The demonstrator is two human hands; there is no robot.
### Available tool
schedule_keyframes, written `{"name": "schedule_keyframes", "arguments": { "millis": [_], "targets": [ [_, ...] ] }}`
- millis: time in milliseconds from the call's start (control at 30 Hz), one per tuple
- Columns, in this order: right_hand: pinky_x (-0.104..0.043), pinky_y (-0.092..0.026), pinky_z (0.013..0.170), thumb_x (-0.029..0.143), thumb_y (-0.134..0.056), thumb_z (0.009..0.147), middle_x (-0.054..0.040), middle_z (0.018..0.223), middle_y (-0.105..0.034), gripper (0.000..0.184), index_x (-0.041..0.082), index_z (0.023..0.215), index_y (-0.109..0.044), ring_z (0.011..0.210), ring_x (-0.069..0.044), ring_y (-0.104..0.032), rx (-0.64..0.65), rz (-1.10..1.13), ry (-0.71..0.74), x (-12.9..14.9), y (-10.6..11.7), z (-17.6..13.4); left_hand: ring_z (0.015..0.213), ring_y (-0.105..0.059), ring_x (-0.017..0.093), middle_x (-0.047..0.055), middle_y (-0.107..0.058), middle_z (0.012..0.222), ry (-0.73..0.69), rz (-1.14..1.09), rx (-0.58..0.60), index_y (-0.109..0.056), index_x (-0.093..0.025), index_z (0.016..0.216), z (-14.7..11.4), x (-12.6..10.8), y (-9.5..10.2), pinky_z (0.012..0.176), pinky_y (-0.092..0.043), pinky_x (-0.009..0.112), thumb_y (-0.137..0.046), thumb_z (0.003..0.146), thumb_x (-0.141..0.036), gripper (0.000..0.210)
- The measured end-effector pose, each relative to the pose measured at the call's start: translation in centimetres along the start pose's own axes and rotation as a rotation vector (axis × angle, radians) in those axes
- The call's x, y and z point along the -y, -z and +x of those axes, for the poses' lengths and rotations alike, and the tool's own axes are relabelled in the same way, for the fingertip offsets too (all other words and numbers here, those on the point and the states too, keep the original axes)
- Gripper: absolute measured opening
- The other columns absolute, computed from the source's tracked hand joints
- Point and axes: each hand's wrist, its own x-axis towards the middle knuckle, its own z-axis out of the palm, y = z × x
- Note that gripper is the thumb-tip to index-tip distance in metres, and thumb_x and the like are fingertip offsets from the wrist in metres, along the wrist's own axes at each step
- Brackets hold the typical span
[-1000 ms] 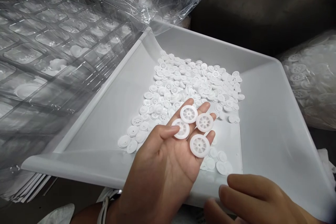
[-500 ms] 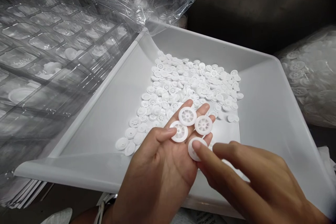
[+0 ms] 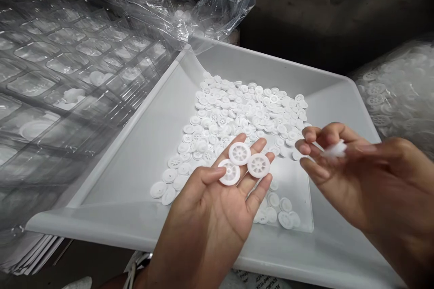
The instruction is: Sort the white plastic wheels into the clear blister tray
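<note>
Palm up over the tray, my left hand (image 3: 217, 203) holds three small white plastic wheels (image 3: 239, 153) with spoked centres. They rest on its fingers, and its thumb presses on the nearest one (image 3: 229, 172). To the right, my right hand (image 3: 359, 176) is raised over the tray's right side. Between its thumb and fingers is a white plastic wheel (image 3: 335, 149), blurred by motion. Beneath both hands, many similar loose wheels (image 3: 244, 113) lie in a large white tray (image 3: 125, 158). A smaller group of wheels (image 3: 285, 219) lies near the tray's front.
Clear plastic blister trays (image 3: 68, 63) stand on the left, some pockets holding white parts. A clear plastic bag (image 3: 217, 9) hangs over the back left corner. Another bag of white wheels (image 3: 400, 86) is at the right. Stacked sheets (image 3: 37, 253) lie below the tray's left corner.
My right hand has lifted a wheel off my left hand and moved right and up with it. Three wheels stay on my left hand, where several were.
</note>
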Motion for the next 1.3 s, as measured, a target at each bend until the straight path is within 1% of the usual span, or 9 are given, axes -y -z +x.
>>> {"name": "schedule_keyframes", "arguments": {
  "millis": [67, 133, 267, 333, 500, 700, 900, 1067, 1300],
  "targets": [
    [-0.023, -0.035, 0.042, 0.033, -0.021, 0.094, 0.0011, 0.070, -0.036, 0.019, 0.025, 0.080, -0.031, 0.056, -0.014, -0.045, 0.036, -0.163, -0.085, -1.2, 0.6, 1.2, 0.128, -0.062, 0.019, 0.008, -0.069, 0.135, -0.009, -0.004, -0.021, -0.047, -0.018, 0.145, 0.0, -0.1, -0.2, 0.102, -0.056, 0.032, -0.051, 0.084, -0.020, 0.062],
    [-0.023, -0.029, 0.041, 0.042, -0.033, 0.098, 0.0054, 0.059, -0.029, 0.026, 0.025, 0.079, -0.037, 0.048, -0.012, -0.032, 0.149, -0.359, -0.152, -2.8, 0.8, 1.7, 0.126, -0.064, 0.020, 0.011, -0.069, 0.135, -0.023, -0.015, -0.042, -0.044, -0.016, 0.147, 0.1, -0.3, -0.5, 0.099, -0.058, 0.031, -0.051, 0.083, -0.019, 0.064],
    [-0.023, -0.038, 0.055, 0.029, -0.060, 0.094, 0.0026, 0.069, -0.053, 0.016, 0.018, 0.083, -0.058, 0.060, -0.011, -0.049, 0.415, -0.752, -0.234, -5.8, 0.3, 1.1, 0.122, -0.066, 0.022, 0.015, -0.069, 0.134, -0.040, -0.036, -0.085, -0.037, -0.013, 0.151, 0.2, -0.4, -0.7, 0.099, -0.059, 0.034, -0.050, 0.084, -0.017, 0.068],
    [-0.024, -0.043, 0.060, 0.024, -0.065, 0.093, 0.0023, 0.077, -0.057, 0.009, 0.015, 0.090, -0.061, 0.066, -0.011, -0.052, 0.505, -0.915, -0.245, -6.5, -0.2, 0.4, 0.122, -0.066, 0.022, 0.015, -0.069, 0.134, -0.040, -0.048, -0.096, -0.033, -0.013, 0.152, 0.2, -0.5, -0.7, 0.099, -0.059, 0.035, -0.050, 0.084, -0.016, 0.071],
    [-0.022, -0.045, 0.060, 0.018, -0.063, 0.094, 0.0029, 0.081, -0.055, 0.007, 0.014, 0.090, -0.060, 0.063, -0.008, -0.048, 0.544, -1.172, -0.212, -6.6, -1.3, -0.4, 0.122, -0.066, 0.022, 0.015, -0.068, 0.135, -0.025, -0.046, -0.096, -0.034, -0.013, 0.151, 0.3, -0.5, -0.5, 0.102, -0.056, 0.034, -0.050, 0.084, -0.016, 0.069],
    [-0.022, -0.039, 0.055, 0.008, -0.062, 0.088, 0.0018, 0.080, -0.058, 0.010, 0.017, 0.087, -0.059, 0.059, -0.009, -0.049, 0.468, -1.123, -0.060, -5.8, -0.7, 0.0, 0.123, -0.066, 0.022, 0.017, -0.067, 0.135, -0.025, -0.035, -0.084, -0.035, -0.011, 0.151, 0.3, -0.6, -0.5, 0.103, -0.056, 0.035, -0.049, 0.085, -0.017, 0.068],
    [-0.017, -0.045, 0.053, 0.024, -0.064, 0.092, 0.0021, 0.100, -0.061, 0.026, 0.027, 0.117, -0.057, 0.063, -0.006, -0.053, 0.231, -0.849, 0.265, -1.5, 0.3, -0.6, 0.122, -0.067, 0.018, 0.013, -0.068, 0.134, -0.025, -0.018, -0.095, -0.037, -0.014, 0.150, 0.3, -0.6, -0.7, 0.104, -0.055, 0.032, -0.050, 0.084, -0.018, 0.067],
    [-0.010, -0.050, 0.057, 0.016, -0.059, 0.094, 0.0004, 0.102, -0.065, 0.021, 0.023, 0.114, -0.059, 0.073, -0.004, -0.064, 0.236, -0.795, 0.561, 0.0, -1.8, -2.0, 0.126, -0.064, 0.021, 0.015, -0.067, 0.135, -0.003, -0.019, -0.078, -0.037, -0.012, 0.151, 0.3, -0.5, -0.7, 0.115, -0.044, 0.038, -0.048, 0.084, -0.020, 0.068],
    [-0.016, -0.055, 0.058, 0.015, -0.053, 0.098, 0.0010, 0.111, -0.070, 0.019, 0.024, 0.114, -0.057, 0.082, -0.011, -0.074, 0.239, -0.902, 0.634, -1.0, -3.0, -3.0, 0.128, -0.061, 0.033, 0.016, -0.068, 0.129, 0.051, 0.018, 0.001, -0.041, -0.013, 0.149, 0.4, -0.5, -0.2, 0.120, -0.034, 0.054, -0.045, 0.087, -0.027, 0.065]
  ]
}}
